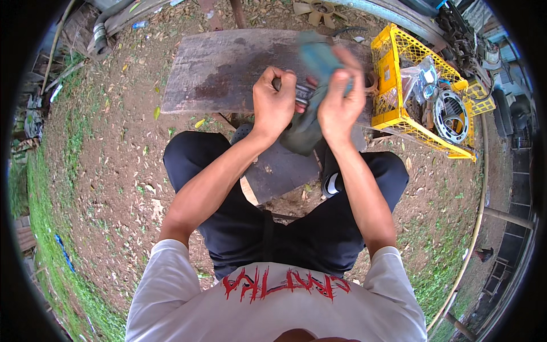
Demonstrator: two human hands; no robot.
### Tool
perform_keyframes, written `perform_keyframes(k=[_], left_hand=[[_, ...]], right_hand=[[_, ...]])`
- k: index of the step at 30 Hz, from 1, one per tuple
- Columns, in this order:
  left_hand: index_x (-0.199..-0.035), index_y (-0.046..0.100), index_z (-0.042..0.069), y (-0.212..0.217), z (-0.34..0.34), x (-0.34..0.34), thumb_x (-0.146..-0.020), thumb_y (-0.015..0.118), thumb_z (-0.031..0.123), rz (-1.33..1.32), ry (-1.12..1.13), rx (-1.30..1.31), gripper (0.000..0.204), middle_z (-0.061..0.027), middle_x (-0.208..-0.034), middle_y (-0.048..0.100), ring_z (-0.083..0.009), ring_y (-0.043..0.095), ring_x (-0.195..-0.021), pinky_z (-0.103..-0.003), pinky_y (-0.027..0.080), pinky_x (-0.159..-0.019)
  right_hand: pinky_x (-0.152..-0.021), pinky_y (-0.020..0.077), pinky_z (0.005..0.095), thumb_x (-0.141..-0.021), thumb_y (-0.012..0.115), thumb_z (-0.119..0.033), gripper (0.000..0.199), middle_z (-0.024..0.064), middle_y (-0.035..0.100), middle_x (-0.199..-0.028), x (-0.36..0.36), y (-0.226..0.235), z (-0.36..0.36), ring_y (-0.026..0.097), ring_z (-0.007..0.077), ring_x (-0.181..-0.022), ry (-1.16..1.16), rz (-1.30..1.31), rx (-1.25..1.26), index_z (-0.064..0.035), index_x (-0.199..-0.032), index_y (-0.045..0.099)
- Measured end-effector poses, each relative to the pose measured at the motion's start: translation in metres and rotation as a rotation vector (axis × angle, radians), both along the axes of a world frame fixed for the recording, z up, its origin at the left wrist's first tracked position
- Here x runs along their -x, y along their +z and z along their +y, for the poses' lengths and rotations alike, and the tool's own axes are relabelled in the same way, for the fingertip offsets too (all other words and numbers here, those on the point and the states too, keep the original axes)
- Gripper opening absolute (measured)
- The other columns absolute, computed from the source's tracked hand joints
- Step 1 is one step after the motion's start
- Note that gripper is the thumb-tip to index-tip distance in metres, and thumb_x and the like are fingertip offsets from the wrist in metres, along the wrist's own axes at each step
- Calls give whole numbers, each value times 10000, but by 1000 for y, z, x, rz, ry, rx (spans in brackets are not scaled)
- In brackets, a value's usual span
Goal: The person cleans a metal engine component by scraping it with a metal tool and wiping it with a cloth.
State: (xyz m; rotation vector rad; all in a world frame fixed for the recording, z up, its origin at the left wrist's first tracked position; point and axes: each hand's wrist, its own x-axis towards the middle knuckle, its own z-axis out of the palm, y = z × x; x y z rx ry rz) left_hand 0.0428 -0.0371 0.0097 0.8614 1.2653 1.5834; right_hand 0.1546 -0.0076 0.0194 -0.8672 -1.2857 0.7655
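Observation:
My left hand point(272, 101) is closed around a dark metal part point(304, 93) with a ribbed, shiny end that shows past the fingers. Most of that part is hidden in the fist and behind the cloth, so its kind does not show. My right hand point(342, 108) grips a teal-green cloth point(301, 134) against the metal part's right end. The cloth's upper end is smeared by motion above the fingers, while its darker lower end hangs between my wrists. Both hands are over the near side of a worn wooden tabletop point(213, 65).
A yellow plastic crate point(388, 68) stands right of the tabletop, holding clear plastic bags point(419, 77) and a round silver metal part point(466, 117). A brownish ring-like part point(371, 82) lies beside it. A fan wheel point(319, 12) is on the ground beyond. My knees flank a lower dark board point(282, 174).

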Motion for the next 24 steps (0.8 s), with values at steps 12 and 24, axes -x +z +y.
perform_keyframes(k=[12,24], left_hand=[[-828,565,64,-26,8,0,-882,569,190,-675,26,297,137,-55,-747,586,-164,593,-607,-333,470,-489],[-810,546,67,-27,19,19,-875,555,206,-593,169,207,154,-40,-704,569,-149,548,-518,-319,458,-456]], right_hand=[[-652,574,405,-980,362,-606,606,107,573,-886,-16,6,14,611,221,-726,81,579,686,-34,-1109,512],[-888,456,460,-1019,452,-297,369,277,596,-1033,10,-30,-23,591,441,-998,58,-375,256,32,-1096,601]])
